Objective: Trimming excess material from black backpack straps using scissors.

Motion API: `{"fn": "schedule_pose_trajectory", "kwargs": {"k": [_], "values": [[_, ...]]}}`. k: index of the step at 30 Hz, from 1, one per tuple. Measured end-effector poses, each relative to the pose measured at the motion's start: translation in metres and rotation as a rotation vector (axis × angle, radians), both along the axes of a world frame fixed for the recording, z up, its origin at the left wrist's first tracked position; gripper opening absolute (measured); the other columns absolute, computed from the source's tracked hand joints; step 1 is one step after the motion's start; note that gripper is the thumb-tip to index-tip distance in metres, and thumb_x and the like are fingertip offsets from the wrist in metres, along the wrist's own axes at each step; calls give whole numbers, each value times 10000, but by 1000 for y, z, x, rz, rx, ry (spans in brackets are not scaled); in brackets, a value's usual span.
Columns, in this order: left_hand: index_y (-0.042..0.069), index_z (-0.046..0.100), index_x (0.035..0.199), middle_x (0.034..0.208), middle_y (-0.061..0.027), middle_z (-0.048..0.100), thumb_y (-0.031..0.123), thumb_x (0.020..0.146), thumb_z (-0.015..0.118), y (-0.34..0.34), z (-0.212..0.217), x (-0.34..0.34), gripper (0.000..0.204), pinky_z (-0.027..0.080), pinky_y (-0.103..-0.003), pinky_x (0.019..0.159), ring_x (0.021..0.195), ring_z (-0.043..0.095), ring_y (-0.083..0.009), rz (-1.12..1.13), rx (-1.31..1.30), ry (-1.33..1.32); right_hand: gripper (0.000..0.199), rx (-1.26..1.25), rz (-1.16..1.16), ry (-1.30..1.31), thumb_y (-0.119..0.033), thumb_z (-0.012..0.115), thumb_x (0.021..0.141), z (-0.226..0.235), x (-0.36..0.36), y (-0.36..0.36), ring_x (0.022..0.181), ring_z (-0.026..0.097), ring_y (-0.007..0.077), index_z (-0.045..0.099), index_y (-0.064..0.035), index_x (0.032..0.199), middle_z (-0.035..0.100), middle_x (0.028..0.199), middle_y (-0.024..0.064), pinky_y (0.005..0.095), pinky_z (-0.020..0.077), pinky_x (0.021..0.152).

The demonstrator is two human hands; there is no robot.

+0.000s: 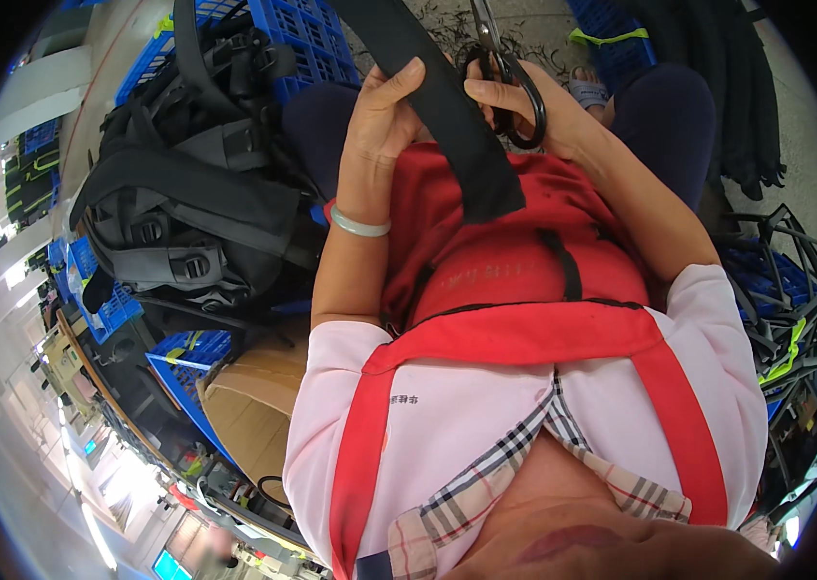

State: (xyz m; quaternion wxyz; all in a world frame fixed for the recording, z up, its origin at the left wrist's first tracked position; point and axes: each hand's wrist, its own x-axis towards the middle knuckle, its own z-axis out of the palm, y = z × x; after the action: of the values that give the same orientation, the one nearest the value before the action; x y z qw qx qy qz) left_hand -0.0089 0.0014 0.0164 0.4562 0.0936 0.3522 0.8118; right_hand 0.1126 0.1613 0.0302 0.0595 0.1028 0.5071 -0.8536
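Note:
My left hand (pixel 379 121) is closed on a wide black fabric strap (pixel 466 159), thumb on top. The strap's loose end hangs down over the red apron (pixel 544 266) on my lap, while its other end runs out past the top edge of the view. Through the black handles of a pair of scissors (pixel 487 27) go the fingers of my right hand (pixel 553 111). The blades point up and away, beside the strap, and their tips lie outside the picture. A pale bangle (pixel 360 225) circles my left wrist.
To the left, black straps with buckles (pixel 196 213) are heaped by a blue plastic crate (pixel 307 43). A cardboard box (pixel 258 406) stands nearer. Black fabric strips (pixel 742 106) hang on the right, above a bundle of thin black straps (pixel 785 290). Dark scraps litter the floor (pixel 548 24).

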Motion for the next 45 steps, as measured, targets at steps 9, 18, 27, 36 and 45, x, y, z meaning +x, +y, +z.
{"fn": "schedule_pose_trajectory", "kwargs": {"k": [9, 18, 27, 36, 45], "values": [[40, 628, 991, 972, -39, 652, 19, 809, 680, 8, -12, 8, 191, 497, -306, 813, 893, 621, -155, 120, -84, 53, 366, 615, -69, 113, -195, 772, 735, -11, 1, 3, 725, 465, 111, 500, -24, 910, 513, 770, 30, 263, 409, 670], [51, 637, 962, 932, -58, 651, -17, 795, 671, -3, 26, -47, 184, 515, -349, 817, 883, 630, -190, 381, 84, 102, 394, 744, 152, 72, -224, 765, 743, -11, 10, 11, 732, 413, 126, 476, -7, 902, 475, 760, 48, 268, 389, 675], [61, 645, 956, 931, -55, 653, -19, 789, 679, 5, 23, -27, 189, 518, -350, 828, 886, 632, -190, 304, 90, 67, 688, 902, -25, 148, -439, 770, 706, -3, 7, 8, 823, 574, 248, 462, -13, 1149, 582, 890, 138, 346, 451, 725], [71, 649, 950, 924, -41, 649, -11, 797, 673, 13, 21, -17, 175, 518, -337, 827, 882, 631, -185, 277, 71, 85, 678, 1020, -2, 109, -407, 760, 718, 2, 3, 10, 791, 573, 313, 431, -18, 1166, 588, 870, 157, 374, 455, 712], [75, 617, 1029, 989, -55, 639, -11, 808, 657, 9, 10, -26, 241, 501, -369, 891, 951, 614, -202, 265, 145, 156, 695, 1043, -26, 157, -490, 732, 725, -8, 7, 8, 743, 594, 338, 460, -7, 1145, 588, 783, 163, 400, 460, 656]]}}
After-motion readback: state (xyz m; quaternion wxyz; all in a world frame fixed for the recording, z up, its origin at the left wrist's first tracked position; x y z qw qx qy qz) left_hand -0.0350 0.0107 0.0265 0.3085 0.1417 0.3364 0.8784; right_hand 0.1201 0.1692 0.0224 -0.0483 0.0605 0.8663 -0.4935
